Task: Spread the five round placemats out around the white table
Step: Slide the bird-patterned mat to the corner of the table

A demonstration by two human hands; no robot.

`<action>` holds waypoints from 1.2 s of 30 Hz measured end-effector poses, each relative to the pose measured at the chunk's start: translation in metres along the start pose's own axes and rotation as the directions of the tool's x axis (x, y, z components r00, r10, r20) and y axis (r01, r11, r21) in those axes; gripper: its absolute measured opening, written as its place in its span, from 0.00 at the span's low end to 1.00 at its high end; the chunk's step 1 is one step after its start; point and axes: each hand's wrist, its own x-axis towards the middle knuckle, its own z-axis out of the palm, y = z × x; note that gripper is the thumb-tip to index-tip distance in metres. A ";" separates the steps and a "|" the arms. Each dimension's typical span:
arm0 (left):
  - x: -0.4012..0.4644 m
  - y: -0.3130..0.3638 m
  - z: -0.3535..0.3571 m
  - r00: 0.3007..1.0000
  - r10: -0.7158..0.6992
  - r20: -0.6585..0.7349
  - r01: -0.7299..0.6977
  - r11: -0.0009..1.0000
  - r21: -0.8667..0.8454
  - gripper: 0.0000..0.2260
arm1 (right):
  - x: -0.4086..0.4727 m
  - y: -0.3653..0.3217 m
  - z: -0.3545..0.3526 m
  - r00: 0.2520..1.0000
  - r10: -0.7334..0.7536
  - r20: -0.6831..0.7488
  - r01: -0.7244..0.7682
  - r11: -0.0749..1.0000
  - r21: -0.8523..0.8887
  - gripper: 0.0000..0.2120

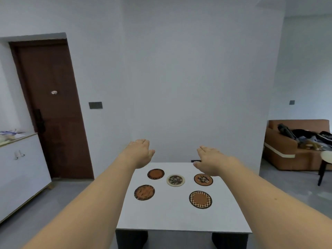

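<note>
On the white table (172, 218) our five placemats lie flat and well apart, none touching: a plain orange one (155, 174) far left, a cream one (175, 180) in the middle, a floral one (203, 179) far right, a dark streaked one (144, 192) near left, a checkered one (200, 199) near right. We judge the spread done. Our left hand (139, 152) and right hand (211, 161) hover above the far edge, fingers loosely extended, holding nothing; the right hand hangs just above the floral mat.

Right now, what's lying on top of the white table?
Five round placemats lie flat and apart on the white table, among them a checkered-rim mat and a cream-rim mat. The right hand covers part of the far edge.
</note>
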 end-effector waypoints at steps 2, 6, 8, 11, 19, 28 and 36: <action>0.035 -0.005 0.017 1.000 -0.006 0.005 0.006 0.999 -0.045 0.25 | 0.033 0.007 0.003 1.000 0.011 -0.001 -0.011 1.000 0.013 0.31; 0.096 -0.007 0.055 0.998 -0.018 0.066 0.024 0.995 -0.092 0.24 | 0.095 0.021 0.022 0.999 -0.002 0.044 0.001 1.000 0.013 0.29; 0.124 -0.006 0.075 0.996 -0.020 0.091 0.028 0.996 -0.089 0.24 | 0.126 0.030 0.037 0.998 -0.018 0.063 0.017 1.000 0.016 0.29; 0.161 -0.005 0.103 0.992 -0.041 0.120 0.054 0.993 -0.104 0.25 | 0.167 0.043 0.062 0.992 -0.059 0.107 0.055 0.998 0.044 0.29; 0.240 -0.019 0.164 0.974 -0.139 0.181 0.159 0.982 -0.101 0.26 | 0.283 0.070 0.108 0.974 -0.144 0.175 0.122 0.984 0.131 0.28; 0.285 -0.100 0.247 0.921 -0.234 0.312 0.267 0.961 -0.067 0.26 | 0.394 0.023 0.187 0.916 -0.263 0.302 0.219 0.961 0.171 0.30; 0.337 -0.172 0.327 0.886 -0.226 0.405 0.281 0.956 -0.080 0.24 | 0.487 -0.020 0.250 0.886 -0.263 0.382 0.210 0.962 0.175 0.30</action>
